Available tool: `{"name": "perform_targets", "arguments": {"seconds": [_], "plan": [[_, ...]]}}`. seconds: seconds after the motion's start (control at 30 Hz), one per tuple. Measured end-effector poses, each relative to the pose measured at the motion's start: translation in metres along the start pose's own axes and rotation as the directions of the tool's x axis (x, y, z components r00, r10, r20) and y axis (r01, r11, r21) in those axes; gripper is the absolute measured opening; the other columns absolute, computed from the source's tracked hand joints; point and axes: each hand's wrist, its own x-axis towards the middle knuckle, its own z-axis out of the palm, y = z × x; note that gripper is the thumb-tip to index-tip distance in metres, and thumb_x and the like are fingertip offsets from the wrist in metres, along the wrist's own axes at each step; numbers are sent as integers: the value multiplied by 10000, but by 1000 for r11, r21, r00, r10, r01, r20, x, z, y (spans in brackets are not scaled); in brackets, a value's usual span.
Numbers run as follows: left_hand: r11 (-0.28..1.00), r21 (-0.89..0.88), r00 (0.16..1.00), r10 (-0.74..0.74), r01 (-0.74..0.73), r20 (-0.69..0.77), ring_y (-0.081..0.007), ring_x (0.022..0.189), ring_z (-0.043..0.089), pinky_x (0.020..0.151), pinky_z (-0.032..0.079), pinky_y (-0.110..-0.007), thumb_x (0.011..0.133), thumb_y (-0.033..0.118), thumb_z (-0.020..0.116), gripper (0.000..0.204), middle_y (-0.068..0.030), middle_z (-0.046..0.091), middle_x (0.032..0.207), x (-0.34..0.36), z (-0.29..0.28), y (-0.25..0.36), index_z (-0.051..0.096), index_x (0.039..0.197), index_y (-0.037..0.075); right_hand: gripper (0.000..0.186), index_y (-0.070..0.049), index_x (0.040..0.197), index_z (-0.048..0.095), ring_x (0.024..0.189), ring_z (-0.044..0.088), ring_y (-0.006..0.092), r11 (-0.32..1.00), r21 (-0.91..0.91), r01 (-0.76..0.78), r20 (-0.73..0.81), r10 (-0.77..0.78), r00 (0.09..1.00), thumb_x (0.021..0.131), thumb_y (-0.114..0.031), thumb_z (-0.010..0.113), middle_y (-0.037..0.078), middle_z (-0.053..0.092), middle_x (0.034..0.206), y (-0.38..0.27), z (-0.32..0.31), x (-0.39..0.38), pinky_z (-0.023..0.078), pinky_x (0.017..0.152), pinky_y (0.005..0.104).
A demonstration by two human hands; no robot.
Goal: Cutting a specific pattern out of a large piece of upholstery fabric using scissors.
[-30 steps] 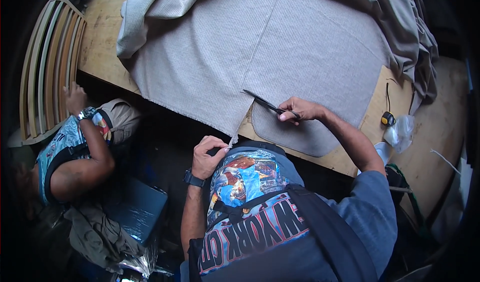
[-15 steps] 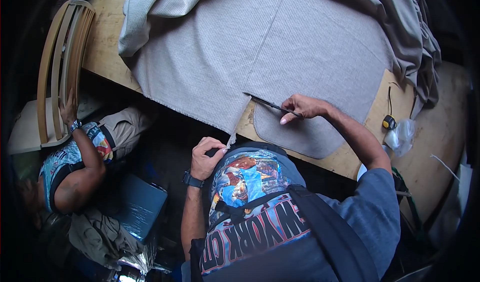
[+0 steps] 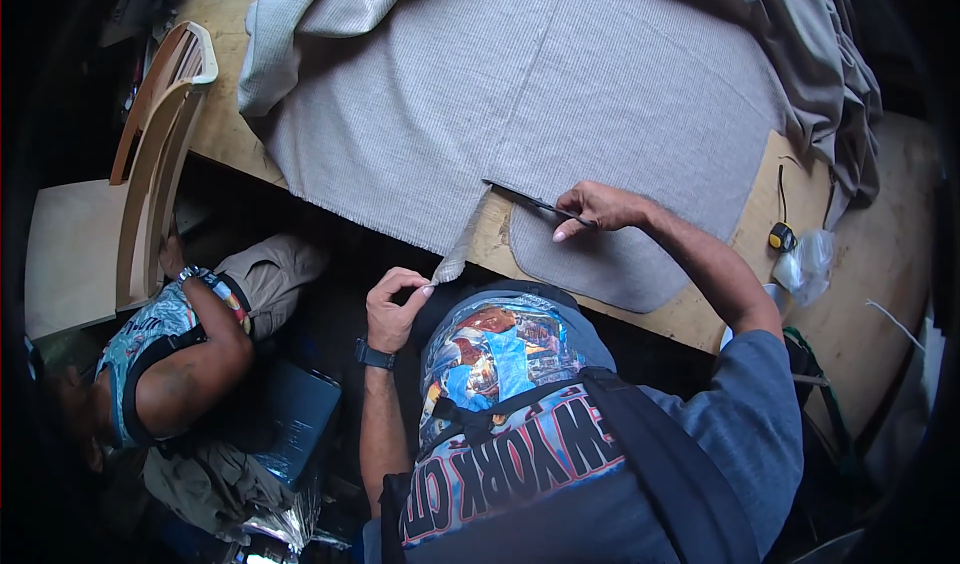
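A large sheet of grey ribbed fabric covers most of the wooden table and hangs over its front edge. Black-bladed scissors lie along a cut in it, their tip at the cut's inner end. My right hand is closed round the scissors' handles, which it mostly hides. Below the table edge, my left hand pinches the fabric's loose corner and holds it out to the left. Right of the cut, a rounded part of the fabric lies flat, with bare wood showing in the gap.
At the left, a co-worker holds a curved wooden frame against the table's end. A yellow and black tape measure and a clear plastic bag lie on the right. A dark blue wrapped box stands below on the left.
My left hand has moved slightly left and up, drawing the fabric corner with it and widening the gap. The scissors have shifted slightly left. The co-worker's wooden frame has turned and moved right.
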Motion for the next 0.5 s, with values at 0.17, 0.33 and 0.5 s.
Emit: {"name": "perform_targets", "arguments": {"seconds": [0.17,0.33,0.5], "plan": [[976,-212,965,-95,42,-246,-62,812,574,730,469,-212,882,9,689,53,3,641,882,15,-15,-27,681,935,6,529,-43,703,596,566,440,85,997,-49,-60,-11,60,998,778,-530,790,-50,459,579,-4,8,-3,339,486,323],[981,-121,824,-192,150,-533,-108,887,599,776,491,-248,926,74,653,233,-39,658,994,62,-16,-32,642,1145,-5,572,-18,748,613,618,475,106,994,-25,-108,-144,104,984,785,-567,768,-9,487,614,-9,52,-11,385,533,341],[857,414,896,407,-306,-180,-280,979,613,848,480,-383,842,166,717,332,-122,631,1035,97,20,16,628,1124,15,584,7,786,646,585,540,130,945,316,-85,-308,187,933,800,-566,758,45,577,611,-15,122,-23,431,526,332]]}}
